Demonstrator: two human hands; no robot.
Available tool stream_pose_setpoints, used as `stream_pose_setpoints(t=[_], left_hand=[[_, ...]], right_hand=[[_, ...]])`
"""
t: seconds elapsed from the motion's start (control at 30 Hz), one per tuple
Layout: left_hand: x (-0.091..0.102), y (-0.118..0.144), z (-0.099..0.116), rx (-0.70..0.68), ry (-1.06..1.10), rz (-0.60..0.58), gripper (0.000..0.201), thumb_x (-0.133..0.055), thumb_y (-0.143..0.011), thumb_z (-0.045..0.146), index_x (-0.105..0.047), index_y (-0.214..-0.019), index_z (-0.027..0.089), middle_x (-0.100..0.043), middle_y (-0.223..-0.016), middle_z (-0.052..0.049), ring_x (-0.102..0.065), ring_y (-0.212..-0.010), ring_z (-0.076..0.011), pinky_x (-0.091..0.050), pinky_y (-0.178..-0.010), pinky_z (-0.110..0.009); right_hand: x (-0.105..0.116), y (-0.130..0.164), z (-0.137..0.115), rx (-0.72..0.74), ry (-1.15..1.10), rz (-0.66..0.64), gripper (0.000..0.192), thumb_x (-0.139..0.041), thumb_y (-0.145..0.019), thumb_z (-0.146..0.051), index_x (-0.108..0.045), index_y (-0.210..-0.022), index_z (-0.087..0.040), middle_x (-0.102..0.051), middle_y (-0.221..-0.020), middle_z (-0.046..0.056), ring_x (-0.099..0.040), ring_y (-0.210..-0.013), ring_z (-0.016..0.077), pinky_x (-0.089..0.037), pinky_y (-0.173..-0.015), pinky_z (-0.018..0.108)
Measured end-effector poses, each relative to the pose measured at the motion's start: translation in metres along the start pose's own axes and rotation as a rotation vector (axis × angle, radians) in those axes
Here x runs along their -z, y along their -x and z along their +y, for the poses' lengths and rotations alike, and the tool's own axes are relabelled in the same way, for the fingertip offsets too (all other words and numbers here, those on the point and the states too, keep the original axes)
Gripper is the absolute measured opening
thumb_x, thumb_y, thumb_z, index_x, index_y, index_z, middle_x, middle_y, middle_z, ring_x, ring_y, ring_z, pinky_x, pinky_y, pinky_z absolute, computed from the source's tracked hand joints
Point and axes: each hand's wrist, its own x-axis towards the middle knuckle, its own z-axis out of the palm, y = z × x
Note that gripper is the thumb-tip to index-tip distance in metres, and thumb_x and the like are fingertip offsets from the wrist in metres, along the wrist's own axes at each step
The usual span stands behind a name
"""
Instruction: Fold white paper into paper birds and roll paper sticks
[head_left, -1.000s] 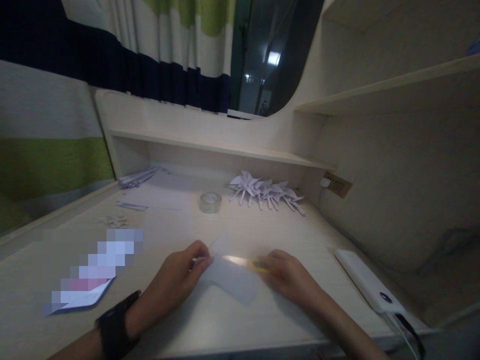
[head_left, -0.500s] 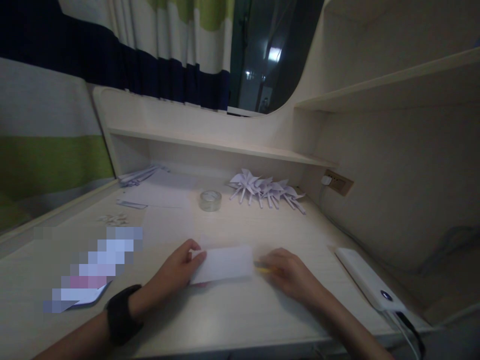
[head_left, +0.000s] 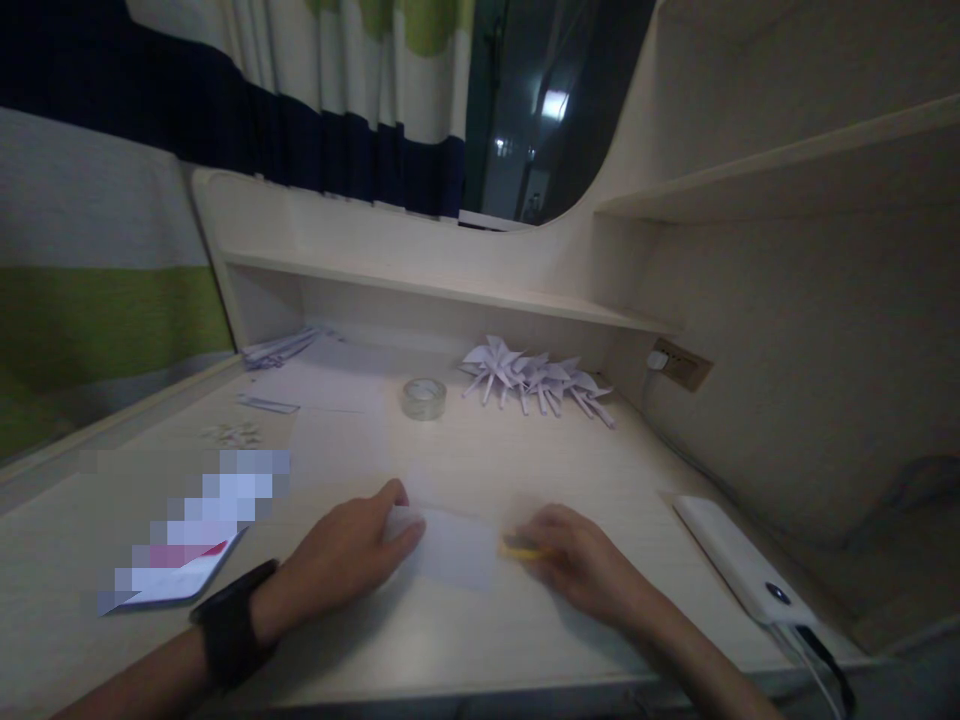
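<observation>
A small white piece of paper (head_left: 454,545) is pinched at its left end by my left hand (head_left: 364,540), thumb on top. The paper is tilted just above the desk, and its edges are blurred. In my right hand (head_left: 574,550) is a small yellow tool with a dark part (head_left: 521,548), its tip facing the paper's right edge. Blur hides what kind of tool it is, and a narrow gap shows between it and the paper. Beyond both hands stands a roll of clear tape (head_left: 424,399). A black band (head_left: 236,625) circles my left wrist.
Several white paper pinwheels (head_left: 536,380) lie at the back right. White sheets (head_left: 330,375) and rolled paper strips (head_left: 281,350) are at the back left, near small pale pieces (head_left: 232,434). A phone (head_left: 187,570) lies left; a white power bank (head_left: 735,560) with cables lies right.
The paper has tilted, its right end dropping lower. My left hand has moved slightly right and its thumb further over the paper. My right hand has shifted slightly down, still holding the yellow tool.
</observation>
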Motion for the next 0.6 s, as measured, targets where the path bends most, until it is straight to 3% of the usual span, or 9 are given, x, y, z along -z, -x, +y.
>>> stream_pose_setpoints(t=[0.17, 0.3, 0.47, 0.53, 0.6], left_hand=[[0.02, 0.002, 0.002, -0.075, -0.287, -0.019, 0.034, -0.046, -0.084, 0.048, -0.06, -0.098, 0.02, -0.068, -0.081, -0.009, -0.062, -0.076, -0.0282, -0.04, -0.066, -0.035], [0.013, -0.006, -0.009, -0.149, -0.063, -0.029, 0.025, -0.048, -0.084, 0.038, -0.064, -0.081, 0.019, -0.068, -0.08, -0.006, -0.062, -0.077, -0.0228, -0.042, -0.069, -0.031], [-0.01, -0.017, -0.02, -0.04, 0.403, -0.153, 0.04, -0.047, -0.085, 0.052, -0.063, -0.082, 0.015, -0.068, -0.071, -0.005, -0.063, -0.061, -0.0207, -0.045, -0.055, -0.028], [-0.013, -0.015, -0.021, -0.059, 0.381, -0.147, 0.041, -0.049, -0.084, 0.054, -0.064, -0.084, 0.016, -0.069, -0.075, -0.006, -0.065, -0.066, -0.0227, -0.047, -0.059, -0.03], [-0.011, -0.01, -0.019, -0.096, 0.216, -0.044, 0.038, -0.052, -0.083, 0.052, -0.065, -0.093, 0.018, -0.07, -0.085, -0.007, -0.065, -0.077, -0.0257, -0.048, -0.069, -0.035]], right_hand=[[-0.003, 0.002, -0.003, -0.022, -0.001, -0.005, 0.024, -0.055, -0.085, -0.018, -0.066, -0.105, -0.021, -0.059, -0.094, 0.007, -0.054, -0.088, 0.0194, -0.043, -0.078, 0.031], [-0.003, 0.003, -0.005, -0.013, -0.018, -0.015, 0.028, -0.055, -0.084, -0.016, -0.065, -0.11, -0.022, -0.059, -0.096, 0.007, -0.054, -0.088, 0.019, -0.043, -0.078, 0.031], [0.003, 0.001, 0.0, -0.003, -0.002, 0.015, 0.03, -0.058, -0.081, -0.014, -0.066, -0.109, -0.022, -0.06, -0.099, 0.008, -0.054, -0.092, 0.0204, -0.043, -0.081, 0.033], [0.004, 0.001, 0.004, -0.015, 0.002, 0.031, 0.028, -0.059, -0.081, -0.014, -0.067, -0.107, -0.021, -0.06, -0.099, 0.008, -0.054, -0.092, 0.0206, -0.044, -0.081, 0.033], [0.003, 0.001, 0.007, -0.028, -0.003, 0.036, 0.028, -0.058, -0.081, -0.014, -0.067, -0.107, -0.021, -0.06, -0.098, 0.008, -0.055, -0.091, 0.0202, -0.044, -0.08, 0.033]])
